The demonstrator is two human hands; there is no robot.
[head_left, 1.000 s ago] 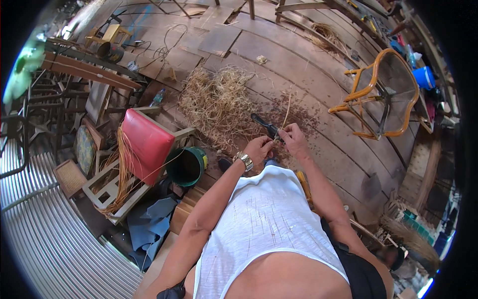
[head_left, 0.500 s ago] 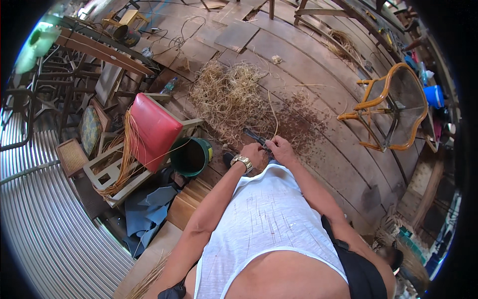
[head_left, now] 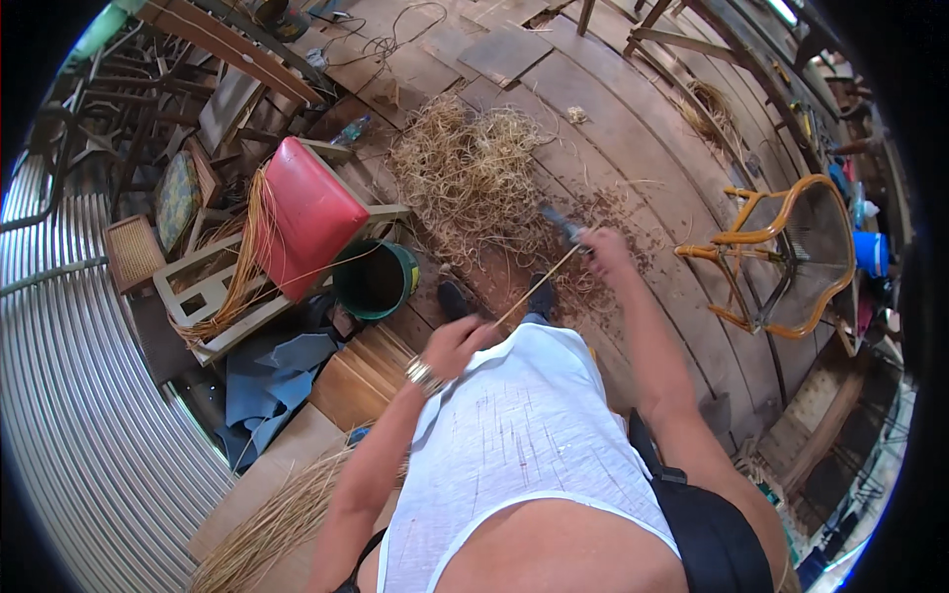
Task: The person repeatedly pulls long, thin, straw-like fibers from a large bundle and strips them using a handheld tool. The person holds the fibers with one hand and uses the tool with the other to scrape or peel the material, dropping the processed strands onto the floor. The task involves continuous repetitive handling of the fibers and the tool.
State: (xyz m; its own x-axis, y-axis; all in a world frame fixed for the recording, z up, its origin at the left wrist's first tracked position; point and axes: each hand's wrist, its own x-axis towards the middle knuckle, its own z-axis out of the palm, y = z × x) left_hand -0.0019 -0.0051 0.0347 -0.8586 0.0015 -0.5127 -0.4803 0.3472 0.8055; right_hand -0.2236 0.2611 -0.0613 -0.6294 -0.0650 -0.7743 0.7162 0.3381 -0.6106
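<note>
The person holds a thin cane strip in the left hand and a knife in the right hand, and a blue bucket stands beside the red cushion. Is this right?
Not quite: the bucket is green, not blue, as the head view shows. The rest holds: the left hand holds the cane strip, the right hand the knife, and the bucket stands beside the red cushion.

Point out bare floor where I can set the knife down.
Bare planks lie between the shavings heap and the orange chair. The floor near the feet is littered with chips; left of the bucket, the red cushion and frames crowd it.
</note>
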